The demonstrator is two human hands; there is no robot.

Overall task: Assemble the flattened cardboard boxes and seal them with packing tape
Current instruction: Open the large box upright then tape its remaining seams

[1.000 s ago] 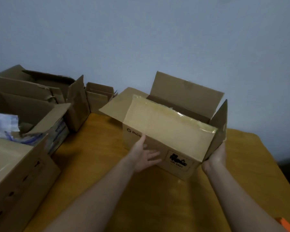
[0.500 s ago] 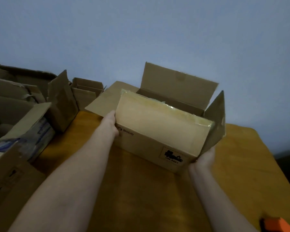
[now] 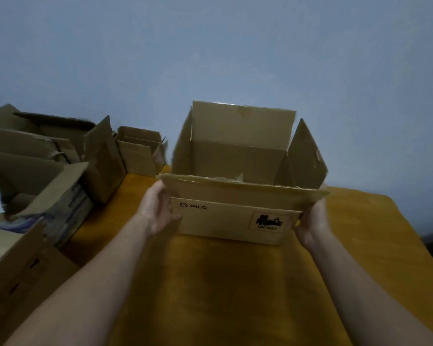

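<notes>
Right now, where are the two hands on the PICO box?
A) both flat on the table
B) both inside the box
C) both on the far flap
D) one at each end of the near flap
D: the left hand and the right hand each grip one end of the near flap.

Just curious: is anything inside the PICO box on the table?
Inside the box, only bare cardboard shows on the far and side walls, with no contents visible there. The floor and near part are hidden behind the front flap, so something low could lie there unseen.
</notes>
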